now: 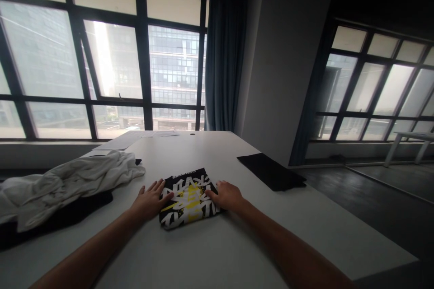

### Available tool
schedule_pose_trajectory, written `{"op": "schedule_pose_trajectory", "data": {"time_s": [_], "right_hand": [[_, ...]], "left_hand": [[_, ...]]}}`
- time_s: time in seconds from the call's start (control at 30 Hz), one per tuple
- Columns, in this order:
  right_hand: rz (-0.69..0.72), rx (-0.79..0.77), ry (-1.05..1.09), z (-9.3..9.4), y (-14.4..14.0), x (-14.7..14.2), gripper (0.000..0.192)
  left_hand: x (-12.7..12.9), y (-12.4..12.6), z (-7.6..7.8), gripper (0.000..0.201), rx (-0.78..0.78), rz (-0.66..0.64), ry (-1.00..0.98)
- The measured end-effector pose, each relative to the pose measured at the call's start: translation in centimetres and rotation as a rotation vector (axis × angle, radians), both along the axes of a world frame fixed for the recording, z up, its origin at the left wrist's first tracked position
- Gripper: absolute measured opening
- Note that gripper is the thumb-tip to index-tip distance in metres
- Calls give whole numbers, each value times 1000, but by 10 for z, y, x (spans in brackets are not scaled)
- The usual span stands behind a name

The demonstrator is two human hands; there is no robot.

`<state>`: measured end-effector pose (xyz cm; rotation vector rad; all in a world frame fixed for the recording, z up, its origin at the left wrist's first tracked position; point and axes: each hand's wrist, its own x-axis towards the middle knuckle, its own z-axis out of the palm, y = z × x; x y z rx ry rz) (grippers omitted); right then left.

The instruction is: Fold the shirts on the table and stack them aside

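Observation:
A folded black garment (190,198), likely a T-shirt, with bold white lettering and yellow splashes, lies on the white table in front of me. My left hand (149,198) rests at its left edge, fingers stretched out and thumb on the fabric. On the opposite edge, my right hand (228,195) has its thumb on the print and its fingers apart along the side; part of those fingers is hidden. Both hands touch the cloth, which stays flat on the tabletop.
Left of my hands is a crumpled pale garment (98,174) over dark cloth (77,210). A flat black folded item (271,170) lies at the table's (257,244) right edge. Paper sheets (118,141) lie at the far left. Windows, a blue curtain (224,63) and a pillar (285,54) stand beyond.

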<state>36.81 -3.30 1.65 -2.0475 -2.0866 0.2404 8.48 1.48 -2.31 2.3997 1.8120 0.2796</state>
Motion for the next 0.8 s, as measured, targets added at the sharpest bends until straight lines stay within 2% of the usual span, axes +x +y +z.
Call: {"op": "schedule_pose_trajectory", "data": {"time_s": [0.07, 0.2, 0.33, 0.4, 0.5, 0.57, 0.67, 0.8], "right_hand": [[-46, -82, 52, 4, 2, 9, 58], [24, -174, 298, 6, 7, 20, 47], [-8, -283, 611, 9, 4, 16, 50], [-26, -384, 791, 9, 0, 12, 59], [-38, -453, 917, 6, -1, 8, 69], [-51, -378, 917, 2, 5, 10, 67], [-96, -169, 834, -2, 19, 23, 57], [-284, 33, 707, 4, 36, 62, 47]], "left_hand": [[2, -2, 0, 86, 2, 5, 34], [4, -1, -5, 84, 25, 31, 101], [6, -3, -8, 80, 35, 42, 141], [6, -4, -7, 78, 41, 55, 139], [8, -8, -6, 75, 39, 85, 109], [8, -10, -4, 73, 24, 112, 74], [10, -14, -3, 71, 13, 148, 31], [10, -17, -1, 69, 2, 129, 29]]}}
